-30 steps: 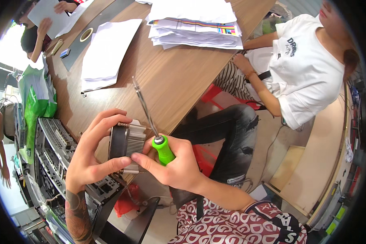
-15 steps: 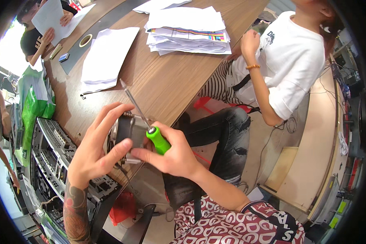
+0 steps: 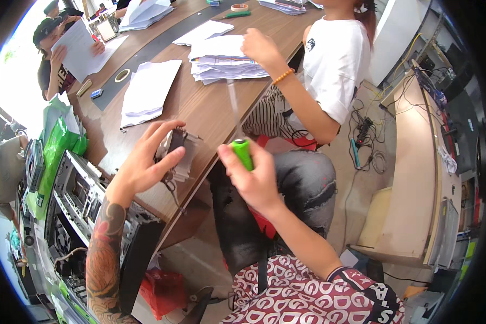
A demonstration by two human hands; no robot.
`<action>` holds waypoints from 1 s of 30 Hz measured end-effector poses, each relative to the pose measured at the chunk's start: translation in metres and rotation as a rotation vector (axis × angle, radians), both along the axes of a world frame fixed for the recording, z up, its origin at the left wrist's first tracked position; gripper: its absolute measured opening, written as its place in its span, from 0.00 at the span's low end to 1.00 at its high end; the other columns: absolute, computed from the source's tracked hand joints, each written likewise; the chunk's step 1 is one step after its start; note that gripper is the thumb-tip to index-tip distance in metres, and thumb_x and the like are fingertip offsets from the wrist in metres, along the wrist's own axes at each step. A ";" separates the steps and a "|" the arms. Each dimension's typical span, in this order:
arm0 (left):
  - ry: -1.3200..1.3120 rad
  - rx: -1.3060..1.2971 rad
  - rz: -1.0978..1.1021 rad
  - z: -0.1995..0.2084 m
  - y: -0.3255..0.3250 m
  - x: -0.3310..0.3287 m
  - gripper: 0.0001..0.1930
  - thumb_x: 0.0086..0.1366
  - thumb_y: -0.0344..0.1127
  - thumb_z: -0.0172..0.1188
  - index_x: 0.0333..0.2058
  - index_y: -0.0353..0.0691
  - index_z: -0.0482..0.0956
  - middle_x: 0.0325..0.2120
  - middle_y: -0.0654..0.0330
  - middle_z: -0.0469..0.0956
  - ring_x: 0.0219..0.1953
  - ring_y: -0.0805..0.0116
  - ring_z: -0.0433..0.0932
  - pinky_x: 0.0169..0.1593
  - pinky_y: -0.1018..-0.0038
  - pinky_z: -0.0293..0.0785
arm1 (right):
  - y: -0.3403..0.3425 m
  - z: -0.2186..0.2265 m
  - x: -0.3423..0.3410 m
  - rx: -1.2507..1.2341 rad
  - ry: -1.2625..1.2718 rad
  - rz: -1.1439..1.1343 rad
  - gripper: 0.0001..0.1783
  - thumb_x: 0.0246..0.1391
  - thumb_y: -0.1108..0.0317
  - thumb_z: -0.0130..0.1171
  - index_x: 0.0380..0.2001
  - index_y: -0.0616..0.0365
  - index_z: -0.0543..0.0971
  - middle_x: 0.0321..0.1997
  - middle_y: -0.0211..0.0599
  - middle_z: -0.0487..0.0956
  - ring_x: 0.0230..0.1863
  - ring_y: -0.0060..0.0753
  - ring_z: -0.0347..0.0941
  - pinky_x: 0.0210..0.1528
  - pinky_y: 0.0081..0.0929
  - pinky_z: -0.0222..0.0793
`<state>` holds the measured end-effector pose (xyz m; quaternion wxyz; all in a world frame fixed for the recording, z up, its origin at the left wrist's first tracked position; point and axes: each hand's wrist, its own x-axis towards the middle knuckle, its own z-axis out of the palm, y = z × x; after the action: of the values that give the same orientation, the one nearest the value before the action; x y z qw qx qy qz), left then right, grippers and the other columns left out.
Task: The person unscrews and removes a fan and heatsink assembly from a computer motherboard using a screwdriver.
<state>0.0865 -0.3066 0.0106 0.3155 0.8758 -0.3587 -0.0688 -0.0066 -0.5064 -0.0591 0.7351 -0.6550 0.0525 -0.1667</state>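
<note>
My left hand (image 3: pixel 154 156) grips a CPU cooler (image 3: pixel 184 164), a finned metal heat sink with a dark fan part, at the table's near edge. A spring screw sticks out of its upper right side, and a cable dangles below. Part of the cooler is hidden behind my fingers. To its right, my right hand (image 3: pixel 254 173) is closed around the green handle of a screwdriver (image 3: pixel 243 154). The metal shaft, blurred by motion, points up and away, apart from the cooler.
Paper stacks (image 3: pixel 151 92) lie on the wooden table (image 3: pixel 200 108) with a tape roll (image 3: pixel 122 75). Computer cases (image 3: pixel 73 183) stand at left beside a green bag (image 3: pixel 56 156). A person in white (image 3: pixel 335 70) sits close at right; another holds papers (image 3: pixel 81 48) at far left.
My right hand has drawn the screwdriver right, away from the cooler. My left hand still holds the cooler. The view has shifted, and the seated person's hand now reaches over the paper stack.
</note>
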 end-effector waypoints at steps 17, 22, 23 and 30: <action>-0.027 0.013 0.062 -0.003 0.009 -0.001 0.27 0.68 0.46 0.54 0.61 0.37 0.66 0.59 0.47 0.69 0.65 0.52 0.65 0.67 0.64 0.58 | -0.047 -0.012 -0.043 0.027 0.037 -0.061 0.13 0.60 0.61 0.65 0.27 0.56 0.75 0.20 0.18 0.70 0.19 0.09 0.63 0.21 0.14 0.56; 0.018 0.052 0.071 0.010 -0.003 -0.006 0.28 0.66 0.42 0.56 0.62 0.38 0.66 0.58 0.50 0.69 0.62 0.54 0.67 0.63 0.65 0.61 | -0.073 -0.035 -0.027 0.071 0.052 -0.050 0.12 0.60 0.61 0.65 0.29 0.56 0.76 0.20 0.19 0.71 0.19 0.10 0.64 0.21 0.14 0.57; 0.034 0.068 0.071 0.008 -0.003 -0.004 0.28 0.66 0.42 0.56 0.62 0.38 0.66 0.58 0.50 0.69 0.62 0.54 0.67 0.63 0.65 0.61 | -0.077 -0.041 -0.023 0.086 0.057 -0.014 0.12 0.60 0.61 0.64 0.29 0.56 0.77 0.20 0.19 0.71 0.20 0.10 0.64 0.22 0.15 0.57; 0.248 -0.014 0.275 0.003 0.001 0.003 0.30 0.62 0.40 0.59 0.61 0.36 0.65 0.58 0.53 0.68 0.61 0.61 0.68 0.59 0.66 0.68 | -0.096 -0.078 -0.024 0.136 0.196 0.164 0.08 0.60 0.65 0.60 0.32 0.58 0.77 0.23 0.23 0.73 0.25 0.15 0.66 0.30 0.19 0.61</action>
<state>0.0894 -0.3053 0.0141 0.3699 0.8991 -0.1946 -0.1301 -0.0303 -0.6027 -0.1371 0.7804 -0.6188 0.0817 -0.0375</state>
